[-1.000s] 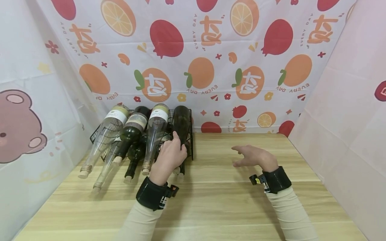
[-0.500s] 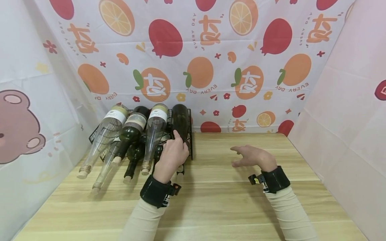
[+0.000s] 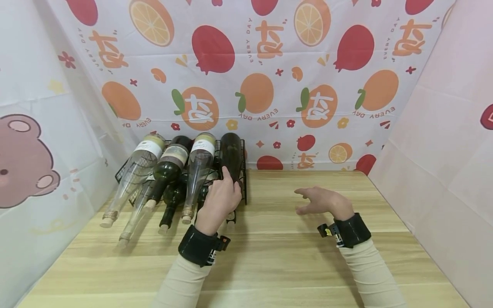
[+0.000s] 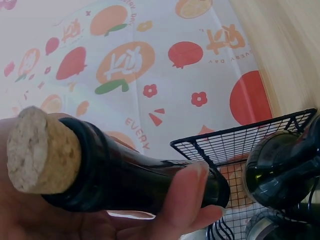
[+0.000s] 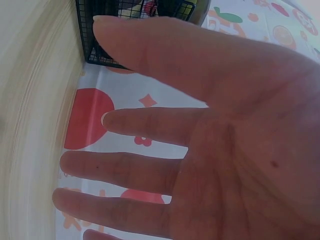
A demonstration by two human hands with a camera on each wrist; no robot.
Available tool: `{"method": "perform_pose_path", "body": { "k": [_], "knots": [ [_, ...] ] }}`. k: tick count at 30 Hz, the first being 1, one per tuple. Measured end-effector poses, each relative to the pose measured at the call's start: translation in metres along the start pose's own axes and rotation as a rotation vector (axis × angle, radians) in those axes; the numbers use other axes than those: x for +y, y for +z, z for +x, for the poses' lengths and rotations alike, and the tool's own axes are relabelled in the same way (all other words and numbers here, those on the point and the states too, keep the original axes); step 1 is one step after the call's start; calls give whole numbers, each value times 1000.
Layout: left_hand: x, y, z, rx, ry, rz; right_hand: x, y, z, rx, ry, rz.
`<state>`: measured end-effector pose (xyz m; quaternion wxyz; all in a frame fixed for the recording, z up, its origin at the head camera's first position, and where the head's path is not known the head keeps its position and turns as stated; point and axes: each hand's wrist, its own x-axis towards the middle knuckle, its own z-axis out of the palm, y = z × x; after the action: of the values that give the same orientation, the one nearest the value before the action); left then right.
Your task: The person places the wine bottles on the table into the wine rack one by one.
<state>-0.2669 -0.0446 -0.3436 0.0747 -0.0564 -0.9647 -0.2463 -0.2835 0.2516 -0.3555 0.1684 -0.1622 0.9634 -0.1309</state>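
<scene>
My left hand (image 3: 219, 199) grips the neck of a dark green wine bottle (image 3: 231, 149) at the right end of the black wire rack (image 3: 245, 184). The left wrist view shows thumb and fingers curled round that neck, with the cork (image 4: 42, 152) pointing toward the camera. The bottle's base lies at the back of the rack, and the hand covers its neck in the head view. Over the wooden table, to the right of the rack, hovers my right hand (image 3: 323, 201). Its fingers are spread and hold nothing, as the right wrist view also shows.
Beside the held bottle lie a clear bottle (image 3: 198, 171) with a white label, a dark labelled bottle (image 3: 169, 164) and another clear bottle (image 3: 138, 171). Several corked necks, including a dark one (image 3: 167, 216), jut out lower down. A fruit-print curtain (image 3: 269, 51) hangs behind the table (image 3: 292, 265).
My left hand has shifted slightly right and back, and the held bottle has slid a little deeper into the rack. My right hand has barely moved.
</scene>
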Motion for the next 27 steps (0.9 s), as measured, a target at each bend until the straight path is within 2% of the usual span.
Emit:
{"method": "perform_pose_path", "body": {
  "k": [9, 16, 27],
  "knots": [
    [2, -9, -4, -10, 52, 35, 1, -2, 1, 0, -12, 1],
    [4, -13, -10, 28, 86, 85, 1, -2, 1, 2, -12, 4],
    [6, -13, -14, 31, 93, 65, -1, -2, 0, -7, -3, 12]
  ]
}}
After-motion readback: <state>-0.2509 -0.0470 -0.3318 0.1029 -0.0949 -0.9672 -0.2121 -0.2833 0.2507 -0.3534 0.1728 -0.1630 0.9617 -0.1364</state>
